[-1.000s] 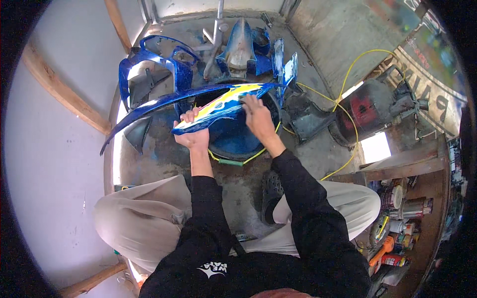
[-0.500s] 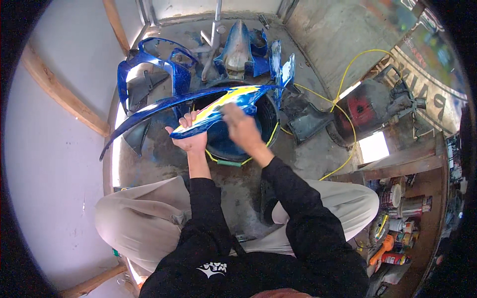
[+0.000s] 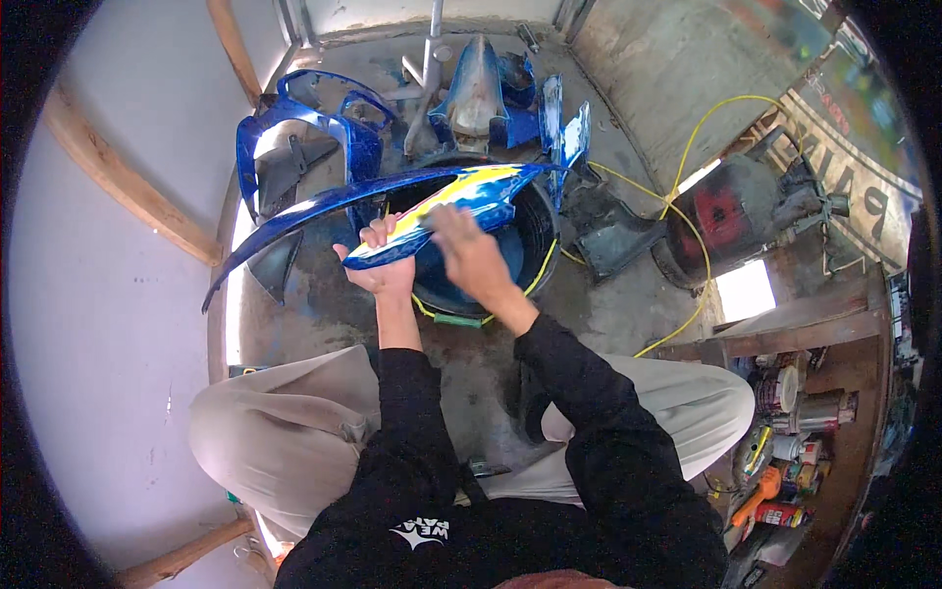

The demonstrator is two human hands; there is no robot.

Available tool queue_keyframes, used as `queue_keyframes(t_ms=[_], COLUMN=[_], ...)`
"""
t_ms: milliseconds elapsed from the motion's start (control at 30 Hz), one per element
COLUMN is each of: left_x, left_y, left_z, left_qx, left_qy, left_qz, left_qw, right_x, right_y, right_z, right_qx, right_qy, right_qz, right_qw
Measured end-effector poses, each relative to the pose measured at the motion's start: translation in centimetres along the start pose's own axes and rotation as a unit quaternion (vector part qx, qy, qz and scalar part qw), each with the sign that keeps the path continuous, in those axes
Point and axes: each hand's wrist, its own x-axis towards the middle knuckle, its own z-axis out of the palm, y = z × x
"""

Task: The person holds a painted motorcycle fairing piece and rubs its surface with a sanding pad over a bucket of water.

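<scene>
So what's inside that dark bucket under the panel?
A dark blue surface, possibly liquid, shows in the bucket. The blue-and-yellow panel and right hand hide whatever lies behind them.

The person's left grip (image 3: 391, 273) holds the near end of a blue panel with yellow and white streaks (image 3: 473, 185), and the right grip (image 3: 471, 255) is at its face (the fingertips are blurred). Below sits a dark bucket (image 3: 543, 236); beyond, a blue frame-shaped part (image 3: 361, 152) rests on the floor (image 3: 319, 329).
</scene>
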Motion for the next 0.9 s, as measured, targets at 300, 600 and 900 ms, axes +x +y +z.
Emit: queue_keyframes(t_ms=[300,600,900], left_x=[-0.1,-0.3,-0.2], left_y=[-1.2,-0.2,0.0], left_z=[0.8,1.2,0.3], left_qx=[0.01,0.02,0.026], left_qy=[-0.046,0.01,-0.002], left_qz=[-0.018,0.013,0.02], left_qw=[0.999,1.0,0.999], right_x=[-0.8,-0.4,-0.4], right_y=[8.7,2.5,-0.4], right_z=[-4.2,-2.2,0.0], right_qx=[-0.066,0.001,0.064], right_qy=[0.03,-0.05,-0.029], right_qz=[0.125,-0.013,0.011], right_qw=[0.99,0.999,0.997])
